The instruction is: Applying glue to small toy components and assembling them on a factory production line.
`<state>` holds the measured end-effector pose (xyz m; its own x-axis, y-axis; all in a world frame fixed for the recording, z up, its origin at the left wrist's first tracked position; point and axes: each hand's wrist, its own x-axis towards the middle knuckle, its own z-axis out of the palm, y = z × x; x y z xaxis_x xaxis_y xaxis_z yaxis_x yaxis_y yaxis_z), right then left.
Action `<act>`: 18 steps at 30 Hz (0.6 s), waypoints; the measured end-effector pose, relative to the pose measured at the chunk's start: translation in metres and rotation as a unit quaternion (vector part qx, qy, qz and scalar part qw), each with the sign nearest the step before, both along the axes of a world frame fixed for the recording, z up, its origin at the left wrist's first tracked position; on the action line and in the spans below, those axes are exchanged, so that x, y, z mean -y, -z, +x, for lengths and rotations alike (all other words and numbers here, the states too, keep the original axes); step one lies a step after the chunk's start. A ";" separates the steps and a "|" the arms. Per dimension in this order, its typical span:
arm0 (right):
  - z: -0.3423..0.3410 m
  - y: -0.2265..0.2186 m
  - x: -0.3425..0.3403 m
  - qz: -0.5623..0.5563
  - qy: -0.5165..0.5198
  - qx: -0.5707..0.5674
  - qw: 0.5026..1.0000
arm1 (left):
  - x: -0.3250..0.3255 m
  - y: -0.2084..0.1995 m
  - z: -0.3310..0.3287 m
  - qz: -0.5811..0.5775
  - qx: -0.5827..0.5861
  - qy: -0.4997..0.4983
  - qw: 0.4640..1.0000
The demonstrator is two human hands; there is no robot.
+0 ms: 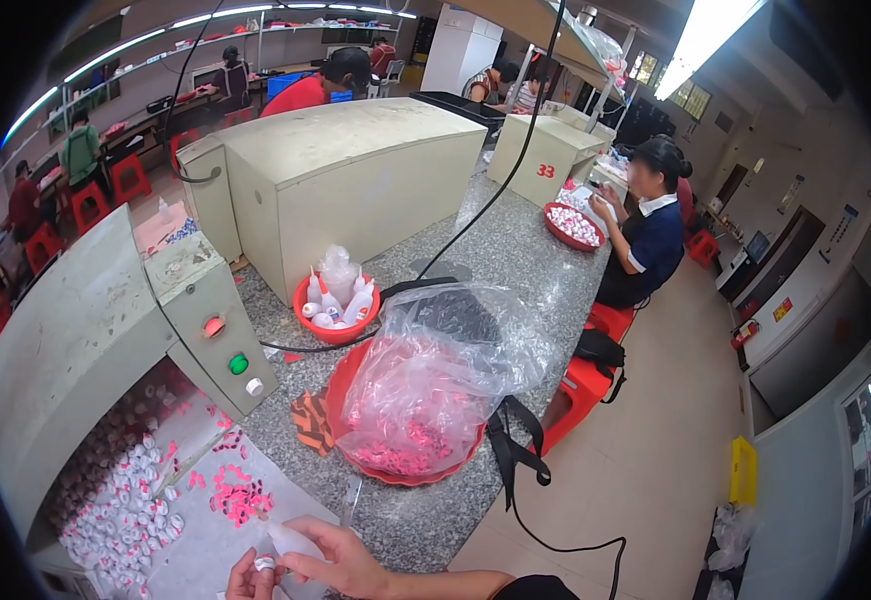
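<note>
Loads of white bits (120,505) heaped left of the hands. Left hand (248,579) is curled, fingertips pinching one white piece (265,563); pink bits (238,499) lie just ahead. Right hand (340,560) is half closed round a squeeze bottle (295,542). I'd hold that piece steady and squeeze gently.

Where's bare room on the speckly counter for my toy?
Between the big red bowl and the right hand there's bare counter; another patch lies beyond the clear plastic bag, before the far red bowl. The white paper is crowded with pink pieces.
</note>
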<state>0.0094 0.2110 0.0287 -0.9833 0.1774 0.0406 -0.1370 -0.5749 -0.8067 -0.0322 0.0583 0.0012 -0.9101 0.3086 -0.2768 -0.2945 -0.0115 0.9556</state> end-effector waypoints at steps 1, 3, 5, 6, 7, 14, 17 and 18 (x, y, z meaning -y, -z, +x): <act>-0.001 0.003 -0.002 -0.012 0.003 0.004 1.000 | 0.000 0.010 0.004 -0.008 0.002 -0.018 1.000; -0.013 0.010 0.012 0.049 0.019 -0.016 0.998 | 0.014 0.039 0.006 -0.008 0.008 -0.026 1.000; -0.016 0.006 0.015 0.118 0.027 -0.034 0.992 | 0.017 0.054 0.010 -0.004 0.042 -0.012 0.999; -0.015 0.000 0.017 0.123 0.010 -0.032 0.992 | 0.020 0.059 0.013 0.031 0.067 0.007 0.997; -0.014 -0.003 0.018 0.126 -0.007 -0.029 0.992 | 0.022 0.059 0.013 0.032 0.067 0.008 0.997; -0.006 0.006 0.025 0.176 0.021 -0.003 0.984 | 0.027 0.054 0.009 0.025 0.031 -0.013 0.999; -0.004 0.001 0.029 0.068 -0.006 0.013 0.998 | 0.027 0.030 0.010 0.031 0.014 -0.038 0.999; -0.004 -0.004 0.026 0.096 -0.010 0.019 0.995 | 0.028 0.020 0.009 0.039 0.016 -0.050 0.998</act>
